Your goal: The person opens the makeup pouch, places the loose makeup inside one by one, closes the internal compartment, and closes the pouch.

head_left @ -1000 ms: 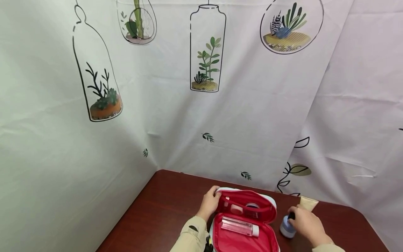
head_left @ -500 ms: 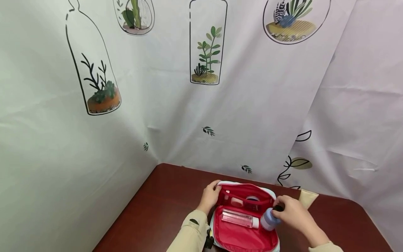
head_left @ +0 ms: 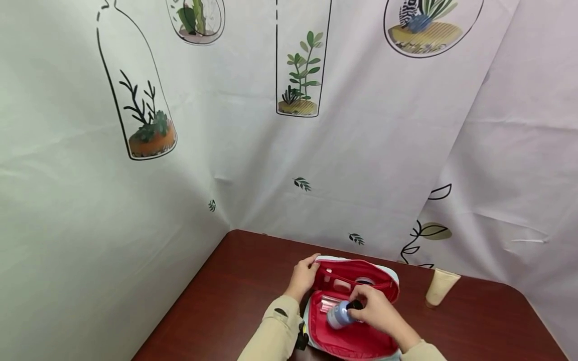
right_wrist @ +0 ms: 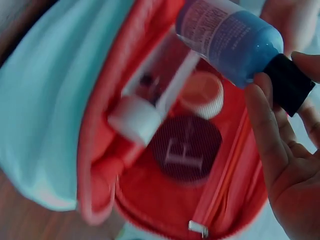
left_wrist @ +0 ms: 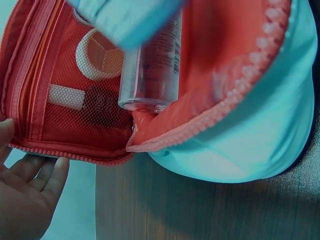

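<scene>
My right hand (head_left: 376, 310) pinches the black cap of a blue bottle (head_left: 338, 316) over the open red-lined toiletry bag (head_left: 356, 343). The right wrist view shows the cap (right_wrist: 287, 82) between thumb and fingers, the bottle (right_wrist: 230, 42) tilted. With my left hand (head_left: 303, 279) I grip the left edge of the raised lid; in the left wrist view the fingers (left_wrist: 55, 182) bend round its zipper edge. A clear bottle of pink liquid (head_left: 328, 303) with a white cap (right_wrist: 135, 120) lies in the bag, partly hidden by the blue bottle. The lid's mesh pocket (left_wrist: 100, 110) holds small items.
A cream squeeze tube (head_left: 441, 287) stands on its cap on the brown table (head_left: 487, 326), right of the bag. A dark round item marked F (right_wrist: 187, 150) sits behind the mesh. White printed cloth (head_left: 361, 150) hangs behind the table.
My right hand has lifted the blue bottle off the table beside the bag and carried it left, over the bag. My left hand keeps its place on the lid.
</scene>
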{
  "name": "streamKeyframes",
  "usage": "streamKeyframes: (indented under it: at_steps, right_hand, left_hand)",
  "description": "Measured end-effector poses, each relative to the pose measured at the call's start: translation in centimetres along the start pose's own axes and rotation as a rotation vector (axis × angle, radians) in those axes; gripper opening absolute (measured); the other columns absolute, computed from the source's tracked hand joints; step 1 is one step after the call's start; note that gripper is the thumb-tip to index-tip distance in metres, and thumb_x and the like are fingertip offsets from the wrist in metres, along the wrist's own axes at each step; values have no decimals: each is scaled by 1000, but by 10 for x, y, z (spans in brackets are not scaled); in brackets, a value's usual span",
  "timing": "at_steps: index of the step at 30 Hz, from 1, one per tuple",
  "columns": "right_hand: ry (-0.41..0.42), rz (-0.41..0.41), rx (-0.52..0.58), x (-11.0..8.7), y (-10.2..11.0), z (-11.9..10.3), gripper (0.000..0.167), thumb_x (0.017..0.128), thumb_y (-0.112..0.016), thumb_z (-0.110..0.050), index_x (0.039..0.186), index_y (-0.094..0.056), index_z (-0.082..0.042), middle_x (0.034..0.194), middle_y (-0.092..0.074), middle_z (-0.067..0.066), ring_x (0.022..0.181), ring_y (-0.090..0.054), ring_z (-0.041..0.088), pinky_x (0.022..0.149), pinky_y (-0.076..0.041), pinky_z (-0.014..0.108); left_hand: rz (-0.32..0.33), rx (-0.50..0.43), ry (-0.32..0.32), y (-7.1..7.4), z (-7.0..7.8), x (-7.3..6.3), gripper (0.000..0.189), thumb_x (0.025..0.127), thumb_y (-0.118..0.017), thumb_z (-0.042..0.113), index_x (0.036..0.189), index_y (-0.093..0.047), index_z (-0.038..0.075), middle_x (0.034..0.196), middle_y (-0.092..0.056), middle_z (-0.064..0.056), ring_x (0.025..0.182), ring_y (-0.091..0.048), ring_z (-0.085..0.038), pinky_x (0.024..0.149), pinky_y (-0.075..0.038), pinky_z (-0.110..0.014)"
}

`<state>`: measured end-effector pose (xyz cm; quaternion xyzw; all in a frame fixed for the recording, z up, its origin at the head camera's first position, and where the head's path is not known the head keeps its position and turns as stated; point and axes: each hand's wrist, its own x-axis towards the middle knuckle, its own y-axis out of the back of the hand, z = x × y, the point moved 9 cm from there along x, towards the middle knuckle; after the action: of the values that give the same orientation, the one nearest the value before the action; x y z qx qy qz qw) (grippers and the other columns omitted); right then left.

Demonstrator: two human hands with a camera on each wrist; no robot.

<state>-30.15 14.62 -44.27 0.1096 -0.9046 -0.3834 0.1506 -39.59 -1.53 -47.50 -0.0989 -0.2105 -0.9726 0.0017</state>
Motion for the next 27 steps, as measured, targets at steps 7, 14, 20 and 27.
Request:
streamKeyframes:
  at_steps: [7,14,20,27]
  right_hand:
    - [94,-54,-20,11,-27,-13,27,65,-76,-5,73,-52,-15,80,-52,-3,69,-45,6,57,-39,24]
    - [66,-129,-60,11,-39,-7,30,63,-78,-3,70,-51,-12,75,-45,-3,66,-42,7,57,-38,25]
    - [11,-163,-135,10,-40,1,30,63,-81,-10,72,-53,-15,72,-47,-5,63,-43,9,56,-38,27]
    - [40,-178,-299,15,-47,4,30,57,-83,-14,70,-57,-16,62,-47,-10,56,-42,8,51,-37,30]
  left_hand:
    - [10,12,-1,2,2,-1,29,92,-56,11,120,-63,10,116,-62,-13,107,-57,-30,87,-45,-44]
    - [-4,5,4,1,-1,-1,30,92,-56,12,121,-62,10,117,-61,-13,108,-56,-31,88,-45,-45]
    - [-11,-2,2,3,-1,-2,30,92,-56,13,121,-62,10,117,-61,-14,107,-56,-31,87,-45,-46]
    - [-3,0,2,7,-1,-2,30,92,-57,13,121,-62,9,116,-61,-14,107,-56,-32,88,-44,-47]
